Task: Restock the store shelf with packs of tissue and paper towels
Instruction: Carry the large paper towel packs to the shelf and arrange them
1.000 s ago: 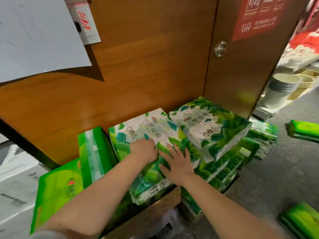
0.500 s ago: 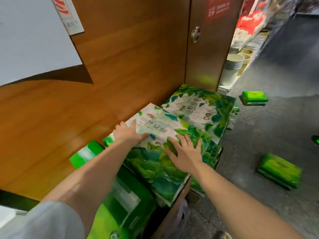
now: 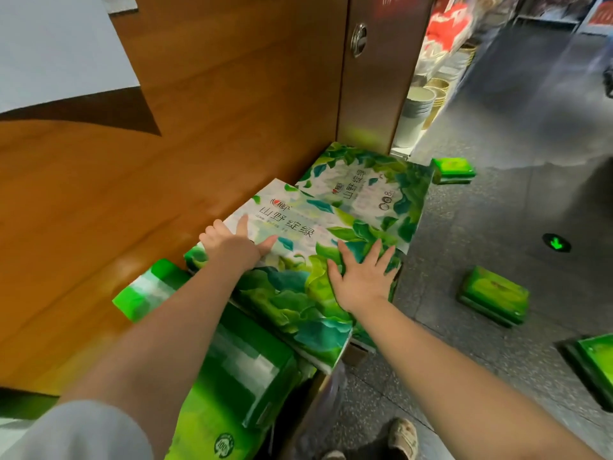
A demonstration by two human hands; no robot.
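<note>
A large tissue pack (image 3: pixel 298 287) with green leaf print lies flat on a stack against a wooden panel. My left hand (image 3: pixel 234 247) rests flat on the pack's far left part, fingers spread. Near the pack's right edge my right hand (image 3: pixel 363 277) lies palm down, fingers apart. A second leaf-print pack (image 3: pixel 368 184) sits just behind the first, touching it. Bright green packs (image 3: pixel 232 370) stand lower at the left, partly hidden by my left arm.
The wooden panel (image 3: pixel 199 134) and a door with a round metal lock (image 3: pixel 359 39) rise behind the stack. Three small green packs (image 3: pixel 452 170) (image 3: pixel 494 295) (image 3: pixel 597 363) lie scattered on the grey floor. Stacked cups (image 3: pixel 416 117) stand on a shelf beyond.
The view has swung right and nearer. Both hands have slid forward on the top pack and flattened, and the pack now lies more level and closer to the panel.
</note>
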